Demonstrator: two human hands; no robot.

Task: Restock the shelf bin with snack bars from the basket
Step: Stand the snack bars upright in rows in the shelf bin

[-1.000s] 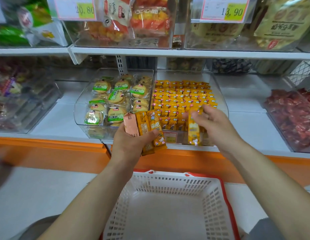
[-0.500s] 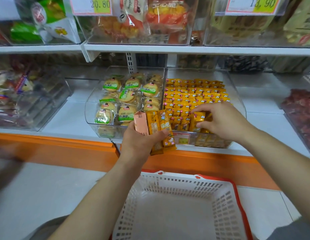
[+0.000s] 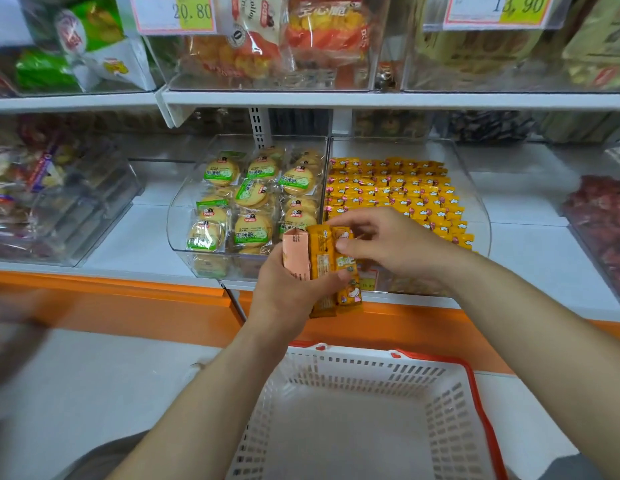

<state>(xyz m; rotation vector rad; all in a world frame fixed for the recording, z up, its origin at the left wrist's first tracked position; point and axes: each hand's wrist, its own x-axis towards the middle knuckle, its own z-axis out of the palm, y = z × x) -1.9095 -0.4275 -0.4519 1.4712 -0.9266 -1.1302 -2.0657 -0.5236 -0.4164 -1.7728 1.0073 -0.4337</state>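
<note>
My left hand point(image 3: 294, 292) grips a small fan of snack bars point(image 3: 320, 261), one pink and two orange, upright in front of the shelf edge. My right hand point(image 3: 388, 244) has come over to that bundle, with its thumb and fingers pinching the top of the rightmost orange bar. Behind the hands the clear shelf bin point(image 3: 474, 188) holds neat rows of the same orange bars point(image 3: 391, 188). The white basket with a red rim point(image 3: 474, 386) sits below on the floor, and its inside shows no bars.
A second clear bin of round green-labelled biscuits point(image 3: 253, 199) stands left of the bar bin. Red packets point(image 3: 603, 216) fill a bin at the far right, mixed snacks point(image 3: 41, 188) one at the far left. An upper shelf point(image 3: 336, 98) with price tags overhangs.
My right hand set its orange bar into the bin, then moved left to the bundle in my left hand. The left hand stayed put.
</note>
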